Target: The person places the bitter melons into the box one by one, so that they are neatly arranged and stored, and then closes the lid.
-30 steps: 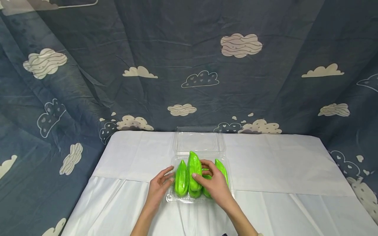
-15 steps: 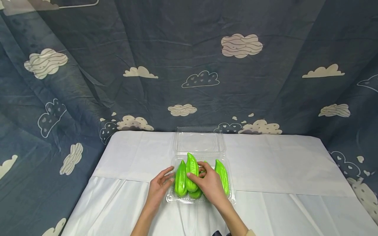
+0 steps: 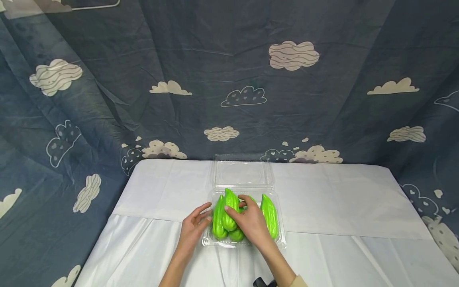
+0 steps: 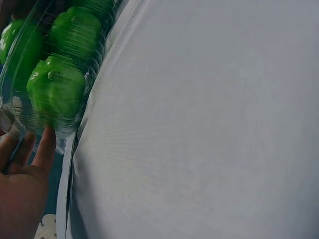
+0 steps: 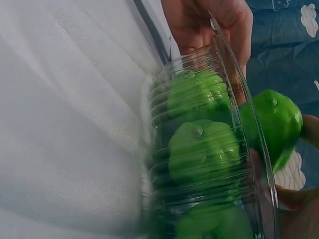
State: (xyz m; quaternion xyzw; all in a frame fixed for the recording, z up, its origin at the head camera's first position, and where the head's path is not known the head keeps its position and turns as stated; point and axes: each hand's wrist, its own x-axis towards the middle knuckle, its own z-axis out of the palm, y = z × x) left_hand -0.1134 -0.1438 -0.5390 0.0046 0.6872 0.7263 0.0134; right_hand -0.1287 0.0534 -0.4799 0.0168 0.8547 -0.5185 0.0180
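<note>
My right hand (image 3: 252,225) pinches a bright green, bumpy bitter melon (image 3: 230,209) between thumb and fingers. In the head view this melon overlaps others lying in a clear plastic clamshell box (image 3: 205,242). One bitter melon (image 3: 218,223) lies along the left wall, and another (image 3: 269,217) lies at the right. Between them, a lower melon (image 3: 236,236) is partly covered by the held one and my right hand. From the right wrist, the held melon (image 5: 276,124) shows above the box rim. My left hand (image 3: 191,229) rests its fingertips against the box's left side.
The box's clear lid (image 3: 242,173) is folded back toward the rear of the white-covered table (image 3: 333,199). A dark blue curtain (image 3: 201,52) with cloud prints hangs behind and at the sides. A small black object (image 3: 259,282) shows at the bottom edge.
My right hand has shifted left with the held bitter melon, which now overlaps the left melon. More of the right-hand melon shows. My left hand stays at the box.
</note>
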